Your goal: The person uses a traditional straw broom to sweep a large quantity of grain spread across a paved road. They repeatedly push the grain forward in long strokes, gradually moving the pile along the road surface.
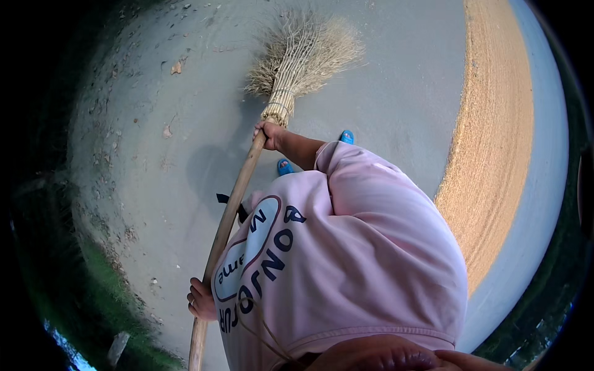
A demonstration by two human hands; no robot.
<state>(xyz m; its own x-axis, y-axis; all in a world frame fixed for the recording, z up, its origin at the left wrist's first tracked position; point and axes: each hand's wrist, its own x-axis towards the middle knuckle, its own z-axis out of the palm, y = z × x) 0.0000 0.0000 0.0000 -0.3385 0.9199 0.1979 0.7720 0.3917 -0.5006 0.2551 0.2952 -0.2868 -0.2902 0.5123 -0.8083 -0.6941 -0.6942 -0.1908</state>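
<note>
1 pink shirt [396, 266], soft, creased cloth w/ dark lettering, is seen nearest, to the rt. of the broom [249, 166]. The 1 broom is held slantwise before the body, its long, round, smooth wooden handle [219, 247] gripped by 2 hands: the L hand [203, 300] is wrapped round the near part, the R hand [269, 135] round the far end, just beside the twigs. 2 blue slippers [347, 137], open-toed, are seen rt. of the broom. Its fan-shaped head [303, 55], of thin, dry twigs, is bound w/ 2 narrow bands [283, 91]; floor contact can't be told. By smooth grey ground [396, 74] the broom is surrounded; 1 broad, furrowed strip of golden grain [489, 136] is spread well apart, rt.
</note>
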